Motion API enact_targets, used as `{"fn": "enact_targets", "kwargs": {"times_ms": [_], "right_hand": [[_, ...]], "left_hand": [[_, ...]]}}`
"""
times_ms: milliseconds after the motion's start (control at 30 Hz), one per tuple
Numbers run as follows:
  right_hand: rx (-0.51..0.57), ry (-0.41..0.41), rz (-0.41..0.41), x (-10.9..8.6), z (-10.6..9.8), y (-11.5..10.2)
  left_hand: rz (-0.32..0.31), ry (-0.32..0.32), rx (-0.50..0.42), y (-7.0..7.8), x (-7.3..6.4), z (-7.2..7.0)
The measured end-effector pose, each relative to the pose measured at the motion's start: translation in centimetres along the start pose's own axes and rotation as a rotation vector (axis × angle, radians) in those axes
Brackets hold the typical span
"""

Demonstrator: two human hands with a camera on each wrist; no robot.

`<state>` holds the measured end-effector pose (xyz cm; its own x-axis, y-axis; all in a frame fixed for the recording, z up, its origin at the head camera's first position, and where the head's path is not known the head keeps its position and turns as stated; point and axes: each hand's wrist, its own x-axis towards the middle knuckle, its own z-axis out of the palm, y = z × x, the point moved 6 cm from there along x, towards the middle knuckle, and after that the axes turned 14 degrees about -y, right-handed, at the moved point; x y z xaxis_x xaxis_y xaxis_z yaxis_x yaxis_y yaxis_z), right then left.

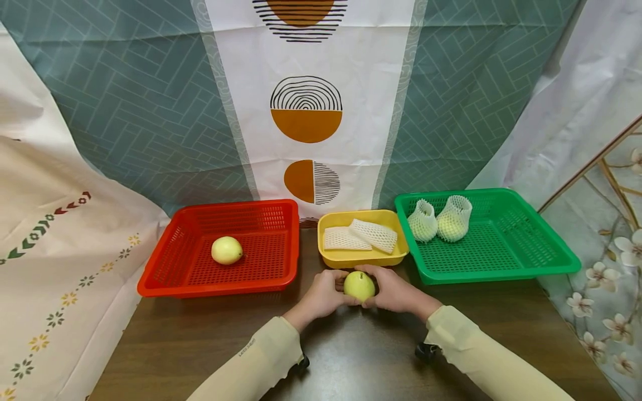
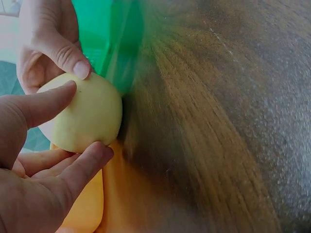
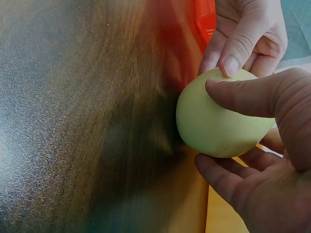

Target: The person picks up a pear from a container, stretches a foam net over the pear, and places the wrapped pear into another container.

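Your left sleeve (image 1: 261, 356) and right sleeve (image 1: 486, 353), both cream, come in closest to the camera, from seven and five o'clock, a small dark object (image 1: 426, 352) showing beneath the right one. Between your two hands sits a pale green pear (image 1: 359, 287), low over the near edge of a yellow tray, its stem facing up; whether it touches the table, you cannot tell from these views. Your left hand (image 1: 323, 295) pinches it from nine o'clock and your right hand (image 1: 398, 291) from three, both clamped on the fruit, thumbs on the near side with their tips close together, fingers round the far side.

At twelve o'clock from the pear, just beside it, you have the yellow tray (image 1: 363, 260), with two white foam nets (image 1: 373, 236) lying flat in it, one overlapping the other. Toward half past nine stands a red basket (image 1: 215, 288), holding one bare pear (image 1: 227, 250) on its side, stem toward four o'clock. Toward half past two stands a green basket (image 1: 481, 277); two netted pears (image 1: 453, 223) stand side by side at its ten o'clock. Everything rests on your dark brown table (image 1: 361, 362), and a teal and white cloth (image 1: 351, 61) hangs beyond at twelve.
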<state>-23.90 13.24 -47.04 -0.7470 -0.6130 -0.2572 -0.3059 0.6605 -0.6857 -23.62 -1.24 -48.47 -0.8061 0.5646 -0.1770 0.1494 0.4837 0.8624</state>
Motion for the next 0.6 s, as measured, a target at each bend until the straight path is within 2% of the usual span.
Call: {"fn": "enact_targets", "kwargs": {"times_ms": [267,400,500,600], "right_hand": [[0.061,-0.002,0.014,0.3,0.4,0.5],[0.075,-0.015,0.003,0.2,0.3,0.4],[0.113,-0.035,-0.022,0.0,-0.4,-0.1],[0.174,-0.047,-0.042,-0.3,-1.5,-0.6]], "left_hand": [[-0.006,-0.021,-0.069,-0.2,0.0,0.1],[-0.007,-0.017,-0.119,-0.5,-0.5,-0.2],[0.010,0.013,-0.154,-0.6,-1.0,-0.7],[0.037,0.083,-0.171,-0.4,-1.4,-1.5]]}}
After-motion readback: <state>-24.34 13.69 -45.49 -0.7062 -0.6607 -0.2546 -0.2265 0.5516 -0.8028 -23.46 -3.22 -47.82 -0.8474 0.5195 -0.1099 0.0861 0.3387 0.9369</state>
